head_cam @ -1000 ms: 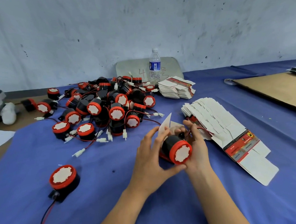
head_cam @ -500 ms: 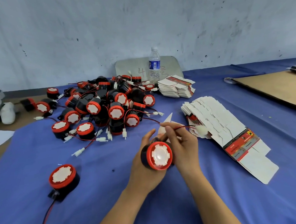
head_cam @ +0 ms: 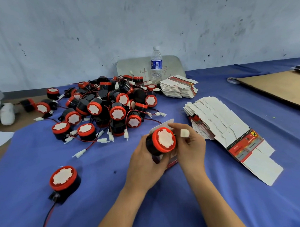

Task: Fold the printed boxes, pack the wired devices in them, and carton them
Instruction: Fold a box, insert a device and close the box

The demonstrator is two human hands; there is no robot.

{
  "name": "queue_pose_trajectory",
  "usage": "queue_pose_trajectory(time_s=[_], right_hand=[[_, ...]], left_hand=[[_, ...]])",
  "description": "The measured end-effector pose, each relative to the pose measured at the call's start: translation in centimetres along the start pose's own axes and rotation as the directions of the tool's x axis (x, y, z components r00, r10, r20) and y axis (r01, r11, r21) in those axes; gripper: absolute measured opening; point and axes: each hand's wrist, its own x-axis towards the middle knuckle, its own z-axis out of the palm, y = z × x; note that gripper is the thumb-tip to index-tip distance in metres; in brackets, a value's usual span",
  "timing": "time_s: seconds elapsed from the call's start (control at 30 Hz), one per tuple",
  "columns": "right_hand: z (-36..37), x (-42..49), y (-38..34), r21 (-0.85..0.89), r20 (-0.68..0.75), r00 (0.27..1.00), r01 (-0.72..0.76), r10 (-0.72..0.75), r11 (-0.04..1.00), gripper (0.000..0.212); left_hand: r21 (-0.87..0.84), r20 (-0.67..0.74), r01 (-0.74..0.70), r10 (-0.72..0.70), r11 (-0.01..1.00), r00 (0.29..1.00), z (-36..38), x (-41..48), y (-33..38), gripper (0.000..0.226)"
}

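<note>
Packing step: left hand [head_cam: 146, 164] gripped the wired device [head_cam: 162, 142] against its printed box [head_cam: 171, 162]; right hand [head_cam: 192, 150] pinched the white connector [head_cam: 184, 134], which likely needed tucking into that box next.

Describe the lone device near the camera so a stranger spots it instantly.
On the blue cloth, a pile of red-capped black devices fills the far left. Nearer the camera, left of the left hand, one device lies alone, touching none, its wire trailing off the bottom edge.

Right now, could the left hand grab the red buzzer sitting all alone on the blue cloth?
Probably not yet: the left hand is full, gripping a buzzer. The way across the cloth to the lone buzzer looks open, though.
</note>
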Motion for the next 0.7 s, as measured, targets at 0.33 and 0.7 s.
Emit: queue_pose_trajectory(time_s=[0.33,0.7], right_hand=[[0.3,-0.9,-0.5,-0.053,0.392,0.883,0.304,-0.260,0.951,0.052],[-0.6,0.0,-0.9,-0.153,0.121,0.981,0.166,-0.149,0.974,0.053]], left_hand=[[0.066,-0.049,0.062,-0.059,0.996,0.997,-0.5,-0.1,0.0,0.038],[0.191,0.004,0.114,-0.117,0.975,0.993,-0.3,0.4,0.1,0.066]])
